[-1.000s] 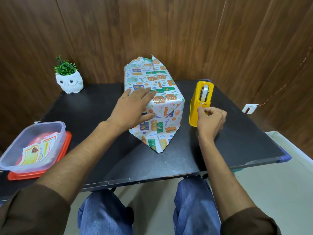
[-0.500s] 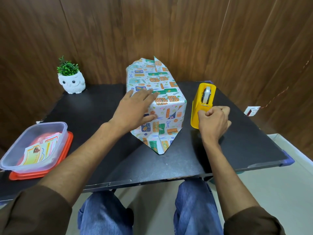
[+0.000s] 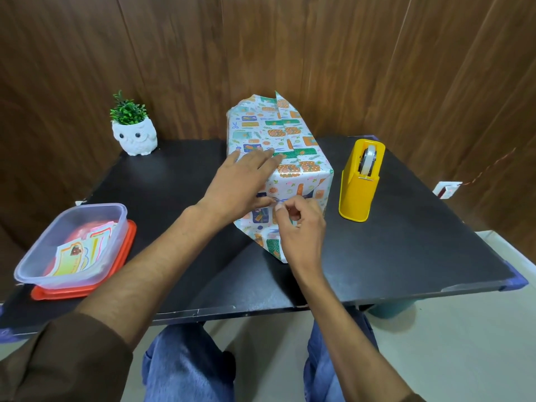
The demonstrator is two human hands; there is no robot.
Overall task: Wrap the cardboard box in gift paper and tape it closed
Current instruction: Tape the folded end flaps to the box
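Observation:
The box [image 3: 293, 146], covered in white gift paper with orange, green and blue prints, stands in the middle of the black table [image 3: 174, 184]. Its near end has a folded triangular flap pointing toward me. My left hand [image 3: 240, 184] lies flat on the top and near face, pressing the paper down. My right hand [image 3: 300, 227] is at the near face with thumb and fingers pinched together, apparently on a small strip of clear tape that is too thin to see well. A yellow tape dispenser [image 3: 361, 181] stands to the right of the box.
A clear plastic container [image 3: 72, 242] with printed cards sits on an orange lid at the table's left front. A white owl pot with a green plant [image 3: 134, 132] is at the back left. Wood panelling rises behind the table.
My right hand has left the tape dispenser and moved left to the near face of the wrapped box, fingers pinched. My left hand stays pressed on the paper.

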